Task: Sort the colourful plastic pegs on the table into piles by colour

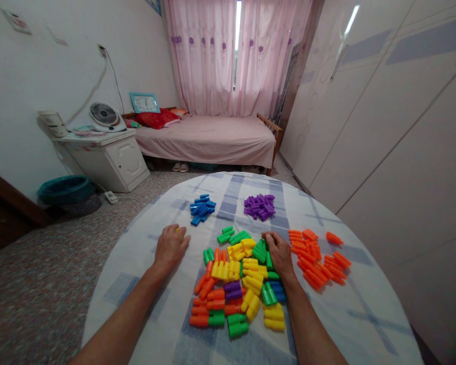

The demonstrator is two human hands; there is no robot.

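Observation:
My left hand (171, 247) rests low over the cloth left of the mixed pile, fingers curled round a yellow bullet-shaped toy block (177, 230); only a sliver of it shows. At the pile's right side, my right hand (279, 252) has its fingers bent in against a green block (260, 250), fingertips partly hidden. Between my forearms lie joined plastic blocks in mixed colours: yellow blocks (226, 270), orange blocks (216, 299), green blocks (238, 325), a purple block (233, 290) and blue blocks (277, 291) partly behind my right wrist.
Sorted heaps lie apart on the round table (144, 314): blue blocks (202, 209) and purple blocks (259, 207) at the back, orange blocks (314, 258) at right. Beyond stand a bed (220, 134), a white cabinet (125, 162) with a fan (105, 115), and a wardrobe (372, 126).

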